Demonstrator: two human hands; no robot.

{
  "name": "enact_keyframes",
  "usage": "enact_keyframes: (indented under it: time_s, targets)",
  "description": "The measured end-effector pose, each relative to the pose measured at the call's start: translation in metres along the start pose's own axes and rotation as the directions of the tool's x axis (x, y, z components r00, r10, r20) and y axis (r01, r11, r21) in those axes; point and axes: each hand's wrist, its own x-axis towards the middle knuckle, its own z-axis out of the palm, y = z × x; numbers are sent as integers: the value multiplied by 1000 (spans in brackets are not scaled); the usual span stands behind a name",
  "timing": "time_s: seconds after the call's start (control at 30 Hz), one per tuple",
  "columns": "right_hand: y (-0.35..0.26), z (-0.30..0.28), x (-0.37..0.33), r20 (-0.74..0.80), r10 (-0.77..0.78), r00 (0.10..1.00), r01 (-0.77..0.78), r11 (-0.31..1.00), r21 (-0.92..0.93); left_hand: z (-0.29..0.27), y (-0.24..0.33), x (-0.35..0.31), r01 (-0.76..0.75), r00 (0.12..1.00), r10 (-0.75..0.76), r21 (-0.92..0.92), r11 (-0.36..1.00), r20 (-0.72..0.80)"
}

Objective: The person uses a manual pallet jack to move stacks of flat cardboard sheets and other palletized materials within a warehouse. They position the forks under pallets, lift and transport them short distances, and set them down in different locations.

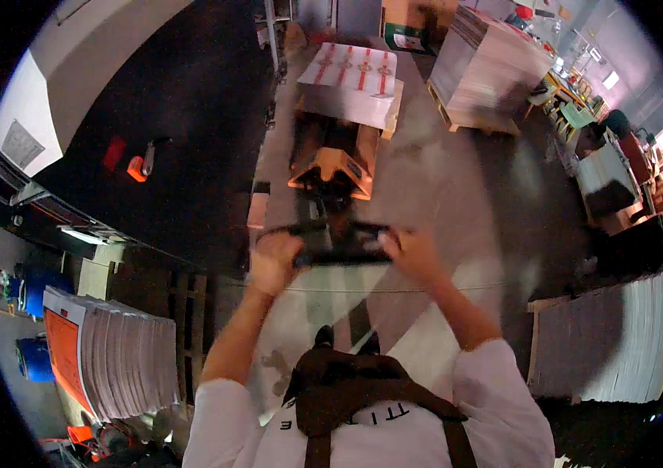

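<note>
Both hands are clenched on the black handle bar (339, 243) of a pallet jack, at the centre of the frame: the left hand (273, 261) wraps its left end, the right hand (413, 253) its right end, arms stretched forward from the lower edge. The bar runs level between the two fists and looks slightly blurred, so I judge the jack is being hauled or steered just now.

Beyond the handle, toward the upper centre, sits the orange pallet jack (331, 160), its forks under a wooden pallet (394, 105) that carries a stack of white printed sheets (351, 74) with red marks on top. The step in hand appears to be moving this loaded pallet across the floor (464, 187); the next move likely calls for a steady grip on both ends of the bar and a straight line between the neighbouring stacks.

Other loads stand around: a tall paper stack (483, 66) on its own pallet at upper right, another sheet stack (620, 343) at right, and one with an orange top sheet (109, 355) at lower left.
</note>
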Motion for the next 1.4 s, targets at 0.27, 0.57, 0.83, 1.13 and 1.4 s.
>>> enact_keyframes:
  time_s: [0.27, 0.57, 0.83, 1.13, 1.4]
  targets:
    - [23, 114, -200, 653, 181, 735, -130, 984, -126, 48, 51, -224, 15, 912, 17, -76, 997, 410]
    - [-21, -3, 4, 117, 144, 983, -143, 990, -16, -14, -6, 8, -23, 999, 23, -17, 1000, -39]
    - [16, 140, -222, 610, 149, 778, -93, 988, -123, 41, 37, -226, 144, 754, -77, -49, 988, 652]
    - [-25, 17, -31, 162, 126, 979, -97, 979, -177, -19, 0, -14, -37, 999, 37, 8, 999, -36]
    - [-2, 124, -203, 609, 154, 778, -85, 986, -142, 40, 31, -222, 39, 878, -24, -20, 999, 478]
